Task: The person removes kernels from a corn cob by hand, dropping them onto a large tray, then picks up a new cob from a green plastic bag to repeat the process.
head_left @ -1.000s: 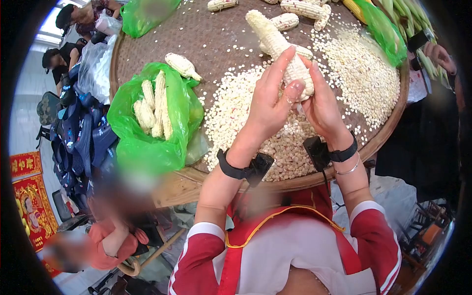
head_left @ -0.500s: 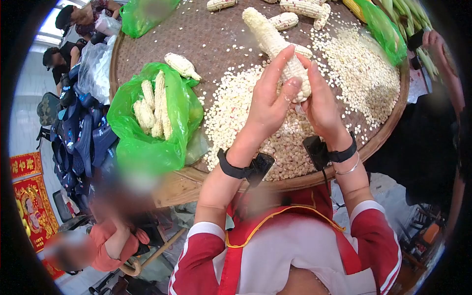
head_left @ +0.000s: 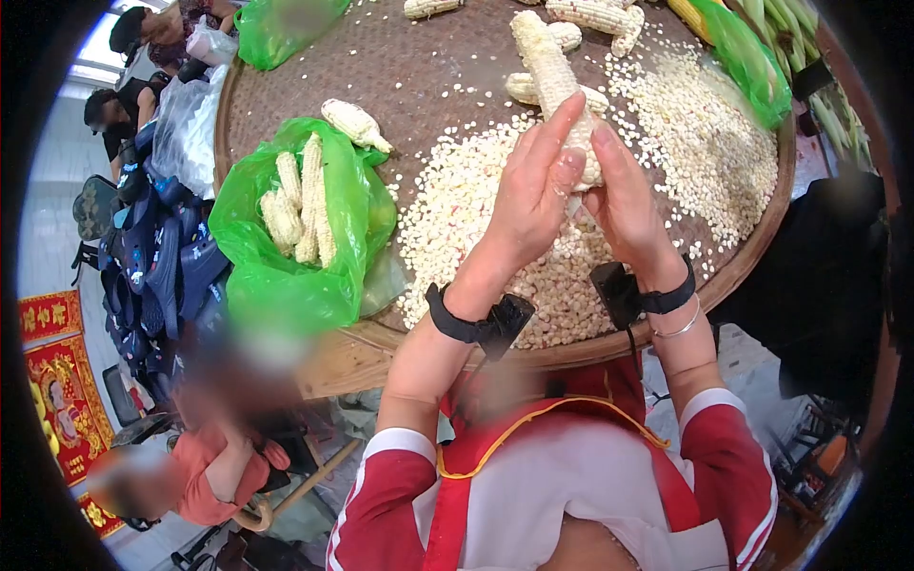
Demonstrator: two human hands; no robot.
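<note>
- The left hand (head_left: 533, 195) and right hand (head_left: 626, 205) press 1 cob (head_left: 550, 71) between them, fingers nearly straight and closed against its 2 sides; its far end sticks out over the tray (head_left: 562, 359).
- The left bag (head_left: 243, 224), green and open, holds at least 4 pale cobs.
- 1 ear (head_left: 354, 124) lies just beside it.
- The far bag (head_left: 290, 33) is green too; its contents are blurred.
- The right bag (head_left: 752, 81), also green, has yellow corn (head_left: 690, 17) at its mouth.
- The tray, round and brown, carries 2 heaps of kernels: the near heap (head_left: 447, 209) under the hands, the right heap (head_left: 714, 143) near the rim.
- More ears (head_left: 586, 14) lie at the far side.
- A wooden bench (head_left: 347, 369) shows below the tray.
- Blue shoes (head_left: 162, 262), red posters (head_left: 65, 385) and 3 people are at the left.
</note>
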